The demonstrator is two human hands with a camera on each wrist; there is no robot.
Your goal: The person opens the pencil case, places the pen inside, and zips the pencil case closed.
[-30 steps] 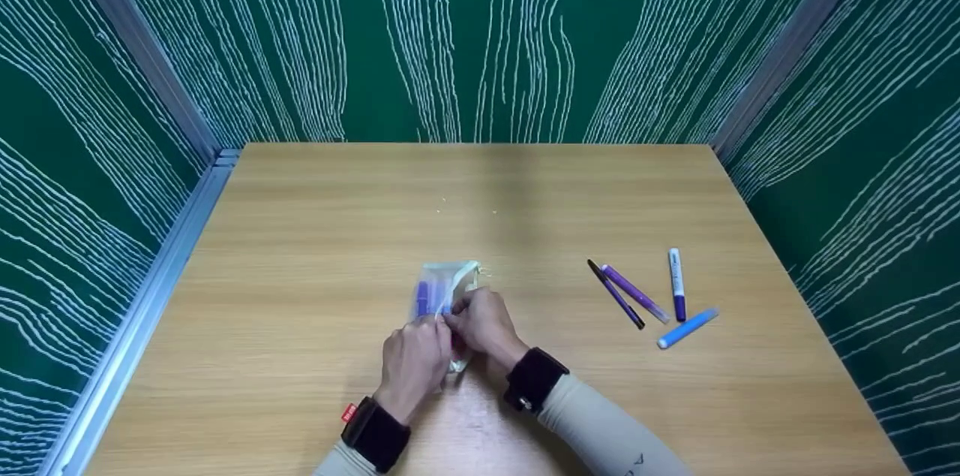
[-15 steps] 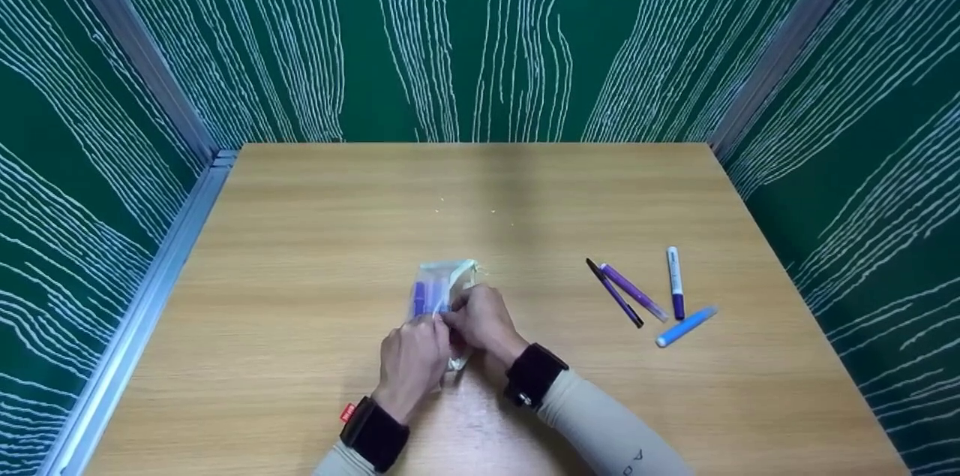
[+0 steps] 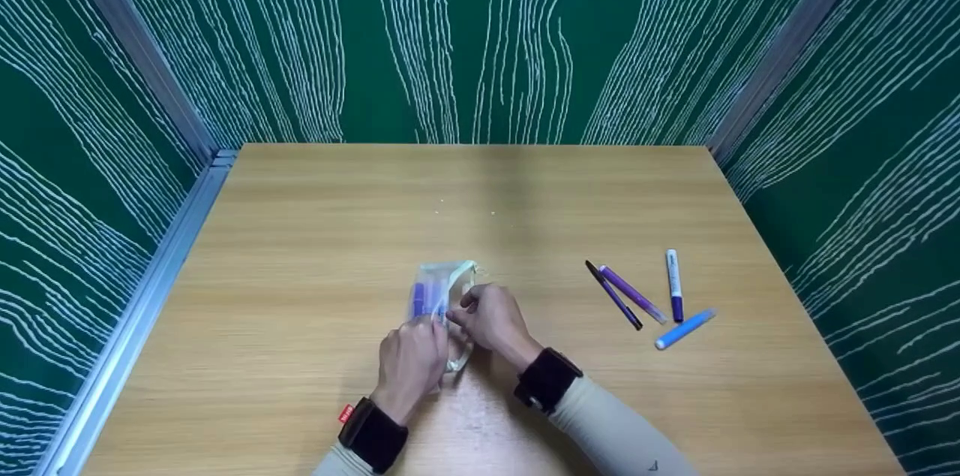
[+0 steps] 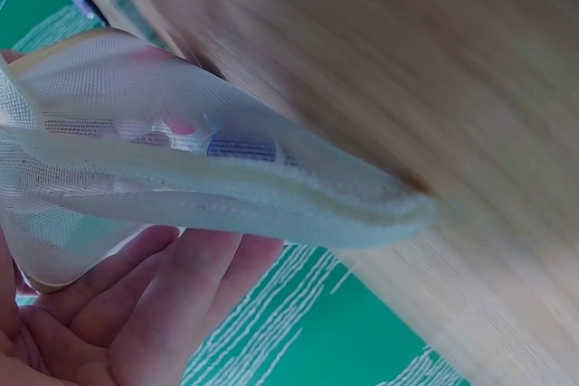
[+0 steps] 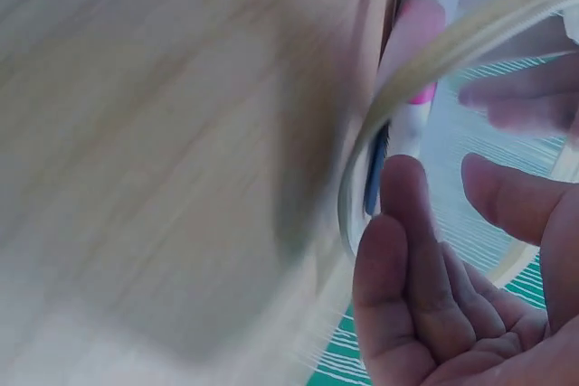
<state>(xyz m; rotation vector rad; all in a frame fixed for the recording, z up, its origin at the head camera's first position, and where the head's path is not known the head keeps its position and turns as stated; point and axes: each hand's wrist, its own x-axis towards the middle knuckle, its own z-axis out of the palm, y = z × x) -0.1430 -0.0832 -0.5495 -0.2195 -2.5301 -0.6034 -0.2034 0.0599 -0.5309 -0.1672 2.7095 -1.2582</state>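
Note:
A translucent mesh pouch (image 3: 459,272) with a pale edging stands near the front middle of the table, pens showing through its side. My left hand (image 3: 411,360) grips its near edge; in the left wrist view the fingers (image 4: 181,305) lie behind the mesh. At the pouch's mouth is my right hand (image 3: 496,322). In the right wrist view its thumb (image 5: 516,196) and fingers stand apart with nothing between them, just by the curved rim. Inside the pouch, a pink-and-white marker (image 5: 418,47) shows beyond that rim. Part of the pouch is hidden by my hands.
To the right on the wooden table (image 3: 337,236) lie a dark slim pen (image 3: 615,297), a purple marker (image 3: 632,293), a white marker with a purple cap (image 3: 673,284) and a blue marker (image 3: 685,329). Green walls (image 3: 480,25) with white lines enclose the table.
My right hand has drawn back slightly to the right from the pouch's mouth, and its fingers have come away from the left hand. The left hand and pouch stay nearly in place.

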